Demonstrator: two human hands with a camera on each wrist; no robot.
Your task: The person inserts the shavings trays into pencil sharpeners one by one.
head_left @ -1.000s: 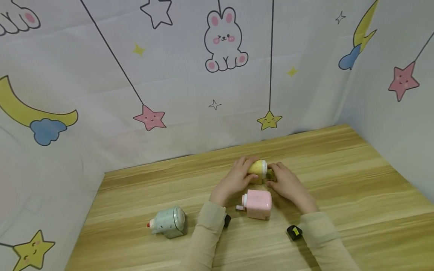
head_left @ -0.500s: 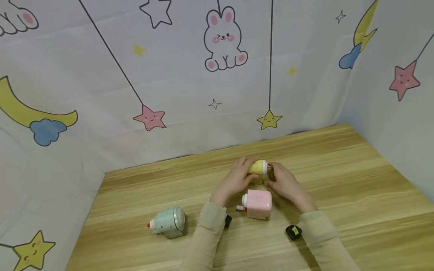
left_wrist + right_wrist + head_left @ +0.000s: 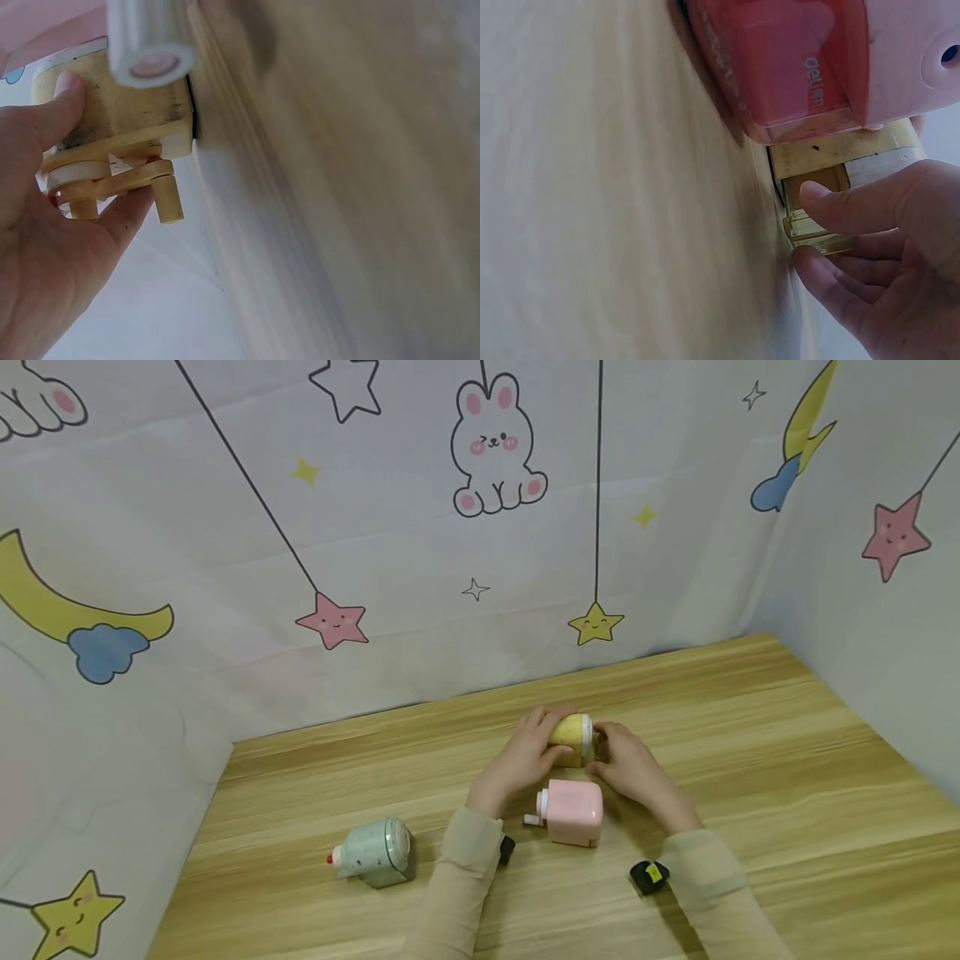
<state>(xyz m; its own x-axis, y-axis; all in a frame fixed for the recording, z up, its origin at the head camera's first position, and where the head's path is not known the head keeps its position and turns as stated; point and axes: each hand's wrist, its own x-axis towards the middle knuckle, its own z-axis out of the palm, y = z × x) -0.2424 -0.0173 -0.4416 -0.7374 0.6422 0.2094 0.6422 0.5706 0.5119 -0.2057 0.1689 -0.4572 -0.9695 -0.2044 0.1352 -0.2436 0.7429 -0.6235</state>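
A yellow hand-crank pencil sharpener (image 3: 572, 735) lies near the back of the table. My left hand (image 3: 528, 752) grips its body, thumb on one side, and the left wrist view shows its crank (image 3: 142, 180) beside the palm. At the sharpener's other end, my right hand (image 3: 633, 764) pinches a clear yellowish shavings drawer (image 3: 821, 232) between thumb and fingers. In the right wrist view the drawer sits at the sharpener's opening; how far in it is, I cannot tell. Just in front of the hands is a pink pencil sharpener (image 3: 573, 812), its crank pointing left.
A pale green pencil sharpener (image 3: 377, 853) with a red tip lies to the left on the wooden table (image 3: 285, 793). White printed cloth (image 3: 420, 652) hangs behind the table's back edge and at both sides. Black wrist devices (image 3: 649, 876) sit by the sleeves.
My right hand has shifted very slightly, and the shavings drawer has turned a little at the sharpener's end. My left hand and the other sharpeners have stayed in place.
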